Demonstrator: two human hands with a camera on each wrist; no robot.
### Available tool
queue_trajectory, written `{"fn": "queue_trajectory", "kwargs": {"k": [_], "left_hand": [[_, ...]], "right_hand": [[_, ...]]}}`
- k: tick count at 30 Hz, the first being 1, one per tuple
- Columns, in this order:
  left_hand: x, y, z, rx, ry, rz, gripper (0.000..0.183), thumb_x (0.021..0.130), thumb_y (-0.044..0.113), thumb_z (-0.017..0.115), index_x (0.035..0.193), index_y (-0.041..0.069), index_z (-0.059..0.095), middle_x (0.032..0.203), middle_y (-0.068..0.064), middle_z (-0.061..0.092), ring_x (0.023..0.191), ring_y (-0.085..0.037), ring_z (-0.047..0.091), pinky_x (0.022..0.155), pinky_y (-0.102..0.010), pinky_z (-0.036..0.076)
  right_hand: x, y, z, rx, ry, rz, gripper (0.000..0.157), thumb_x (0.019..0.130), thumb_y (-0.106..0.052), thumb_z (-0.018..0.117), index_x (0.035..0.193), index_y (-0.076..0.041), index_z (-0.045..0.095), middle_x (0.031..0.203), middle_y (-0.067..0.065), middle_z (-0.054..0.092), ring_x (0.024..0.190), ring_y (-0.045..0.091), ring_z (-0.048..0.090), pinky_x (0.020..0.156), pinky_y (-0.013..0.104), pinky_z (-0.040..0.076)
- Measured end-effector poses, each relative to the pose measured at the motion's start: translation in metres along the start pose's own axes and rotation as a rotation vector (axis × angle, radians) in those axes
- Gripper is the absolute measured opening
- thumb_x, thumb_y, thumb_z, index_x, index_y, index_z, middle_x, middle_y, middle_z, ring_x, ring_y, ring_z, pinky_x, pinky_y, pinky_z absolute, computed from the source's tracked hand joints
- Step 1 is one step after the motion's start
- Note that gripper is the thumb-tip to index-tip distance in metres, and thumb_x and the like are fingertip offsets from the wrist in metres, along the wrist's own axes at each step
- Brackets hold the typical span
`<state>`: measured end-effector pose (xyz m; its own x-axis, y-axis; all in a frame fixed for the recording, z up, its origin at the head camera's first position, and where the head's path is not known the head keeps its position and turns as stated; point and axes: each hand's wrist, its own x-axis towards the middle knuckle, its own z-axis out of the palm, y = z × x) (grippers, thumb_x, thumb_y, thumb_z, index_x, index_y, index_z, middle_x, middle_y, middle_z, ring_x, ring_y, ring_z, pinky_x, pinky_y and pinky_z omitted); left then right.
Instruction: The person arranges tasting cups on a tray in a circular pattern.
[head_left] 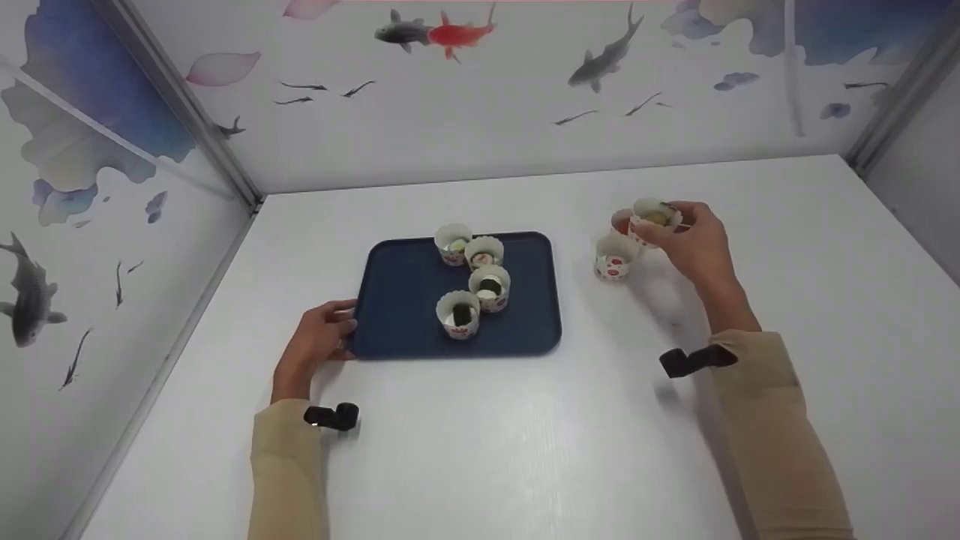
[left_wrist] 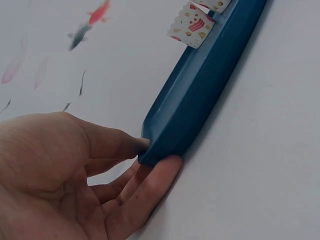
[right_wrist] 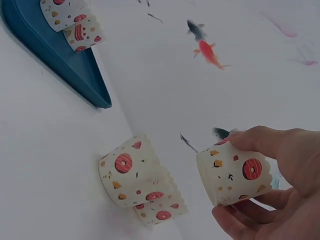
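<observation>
My left hand [head_left: 319, 334] grips the left edge of a dark blue tray [head_left: 397, 300], thumb at its rim and fingers beneath in the left wrist view. Several patterned paper cups stand on the tray, among them a front cup [head_left: 456, 330] and a back-left cup [head_left: 450, 256]. Small pieces of food that look like sushi sit inside, some white with a dark band. To the tray's right, my right hand [head_left: 701, 247] holds a paper cup [right_wrist: 232, 175] with greenish contents, lifted off the table. Beside it stand a paper cup [head_left: 611, 268] and one with orange-red contents [head_left: 619, 223], partly hidden.
Everything stands on a white table [head_left: 465, 450]. Walls printed with fish, such as the back wall [head_left: 510, 112], enclose it at the back and sides. A small black camera [head_left: 346, 416] is strapped at each wrist.
</observation>
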<state>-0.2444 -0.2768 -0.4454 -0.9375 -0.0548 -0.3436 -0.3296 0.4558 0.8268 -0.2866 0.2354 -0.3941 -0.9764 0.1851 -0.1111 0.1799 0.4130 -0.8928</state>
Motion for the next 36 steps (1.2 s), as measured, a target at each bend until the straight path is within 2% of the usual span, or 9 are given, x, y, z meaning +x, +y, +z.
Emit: {"fn": "queue_trajectory", "kwargs": {"k": [12, 19, 22, 26, 36], "left_hand": [[0.002, 0.001, 0.000, 0.003, -0.001, -0.019, 0.048, 0.104, 0.008, 0.047, 0.152, 0.010, 0.042, 0.147, -0.022, 0.050, 0.115, -0.025, 0.061, 0.073, -0.027, 0.060], [0.003, 0.000, 0.000, 0.008, -0.006, -0.009, 0.048, 0.104, 0.009, 0.047, 0.152, 0.010, 0.043, 0.147, -0.022, 0.050, 0.115, -0.025, 0.061, 0.073, -0.027, 0.060], [0.002, -0.001, 0.000, 0.010, -0.003, -0.011, 0.048, 0.104, 0.009, 0.047, 0.152, 0.010, 0.043, 0.147, -0.022, 0.050, 0.114, -0.025, 0.061, 0.072, -0.027, 0.060], [0.001, -0.002, 0.000, -0.002, -0.006, -0.022, 0.049, 0.104, 0.008, 0.047, 0.153, 0.010, 0.041, 0.148, -0.022, 0.049, 0.112, -0.025, 0.061, 0.072, -0.027, 0.060], [0.003, 0.001, 0.000, -0.017, -0.018, -0.032, 0.048, 0.104, 0.008, 0.046, 0.152, 0.010, 0.041, 0.148, -0.022, 0.049, 0.115, -0.026, 0.059, 0.073, -0.028, 0.060]], "right_hand": [[-0.014, -0.021, 0.031, -0.086, -0.091, -0.082, 0.088, 0.086, -0.047, 0.076, 0.152, -0.005, 0.035, 0.146, 0.019, 0.048, 0.130, 0.033, 0.049, 0.112, 0.049, 0.044], [-0.020, -0.024, 0.046, -0.082, -0.141, -0.135, 0.080, 0.088, -0.040, 0.076, 0.150, -0.006, 0.037, 0.145, 0.018, 0.047, 0.128, 0.032, 0.052, 0.106, 0.045, 0.050], [-0.022, -0.027, 0.054, -0.087, -0.156, -0.167, 0.081, 0.087, -0.041, 0.077, 0.150, -0.007, 0.040, 0.144, 0.017, 0.047, 0.127, 0.031, 0.052, 0.100, 0.041, 0.052], [-0.026, -0.031, 0.065, -0.108, -0.179, -0.199, 0.082, 0.086, -0.043, 0.077, 0.151, -0.009, 0.040, 0.141, 0.017, 0.052, 0.128, 0.031, 0.053, 0.100, 0.042, 0.052], [-0.046, -0.043, 0.089, -0.107, -0.308, -0.248, 0.074, 0.086, -0.044, 0.077, 0.147, -0.016, 0.046, 0.132, 0.008, 0.060, 0.123, 0.027, 0.057, 0.100, 0.044, 0.054]]}}
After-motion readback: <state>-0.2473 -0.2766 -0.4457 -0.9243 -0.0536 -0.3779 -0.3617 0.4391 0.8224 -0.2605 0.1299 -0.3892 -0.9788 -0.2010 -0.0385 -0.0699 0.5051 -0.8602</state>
